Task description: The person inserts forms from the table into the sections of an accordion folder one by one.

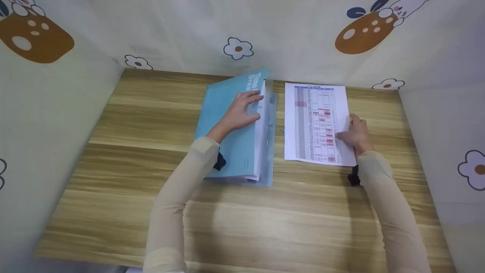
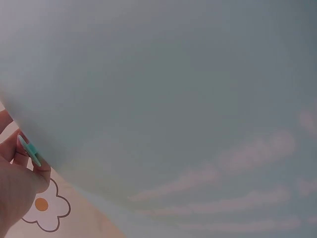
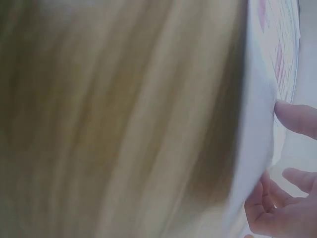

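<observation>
My left hand (image 1: 239, 110) is over the blue folder (image 1: 227, 117), fingers bent near the right edge of its raised cover. A small teal clip-like piece (image 2: 30, 150) shows among the curled fingers of that hand (image 2: 22, 183) in the left wrist view. The head view hides this piece. White sheets (image 1: 258, 151) stick out between the folder's covers. On the right, my right hand (image 1: 357, 132) pinches the right edge of a printed paper (image 1: 318, 125). Its thumb lies on top and the fingers are underneath. The paper's edge bends upward in the right wrist view.
Folder and paper lie side by side on a wood-grain table (image 1: 125, 189), a narrow gap between them. A patterned curtain (image 1: 288, 41) encloses the table at the back and both sides. Black wrist cameras hang below both sleeves.
</observation>
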Available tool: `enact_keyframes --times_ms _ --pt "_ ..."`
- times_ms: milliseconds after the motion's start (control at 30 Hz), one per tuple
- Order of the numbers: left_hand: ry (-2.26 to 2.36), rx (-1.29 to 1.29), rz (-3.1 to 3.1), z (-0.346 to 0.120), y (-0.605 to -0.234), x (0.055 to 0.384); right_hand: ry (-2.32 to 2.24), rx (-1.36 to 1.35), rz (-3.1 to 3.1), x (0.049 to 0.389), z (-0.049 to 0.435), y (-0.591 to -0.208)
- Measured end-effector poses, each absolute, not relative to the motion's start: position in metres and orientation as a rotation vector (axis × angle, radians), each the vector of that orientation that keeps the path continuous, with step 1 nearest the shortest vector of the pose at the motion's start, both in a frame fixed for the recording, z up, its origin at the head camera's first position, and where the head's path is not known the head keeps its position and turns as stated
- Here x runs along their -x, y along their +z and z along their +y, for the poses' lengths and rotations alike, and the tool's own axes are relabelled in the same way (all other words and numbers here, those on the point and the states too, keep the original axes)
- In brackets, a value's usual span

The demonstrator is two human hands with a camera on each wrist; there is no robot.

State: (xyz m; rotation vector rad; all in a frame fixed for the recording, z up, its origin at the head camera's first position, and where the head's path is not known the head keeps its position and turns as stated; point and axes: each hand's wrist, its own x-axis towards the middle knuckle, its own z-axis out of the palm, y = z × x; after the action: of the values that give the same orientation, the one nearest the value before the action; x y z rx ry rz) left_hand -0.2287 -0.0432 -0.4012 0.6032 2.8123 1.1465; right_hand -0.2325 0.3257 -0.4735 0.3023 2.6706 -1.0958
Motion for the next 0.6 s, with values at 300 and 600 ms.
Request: enact_keyframes --times_ms 300,600 --pt "1.152 -0.549 2.805 -0.0424 -0.4009 0.2271 -1.225 -0.290 2.622 0.2337 0.3265 -0.4762" --pt "1.157 -0.546 2.806 -0.0420 -0.4017 0.2270 -1.197 -0.288 2.627 0.2352 0.3284 -0.4783"
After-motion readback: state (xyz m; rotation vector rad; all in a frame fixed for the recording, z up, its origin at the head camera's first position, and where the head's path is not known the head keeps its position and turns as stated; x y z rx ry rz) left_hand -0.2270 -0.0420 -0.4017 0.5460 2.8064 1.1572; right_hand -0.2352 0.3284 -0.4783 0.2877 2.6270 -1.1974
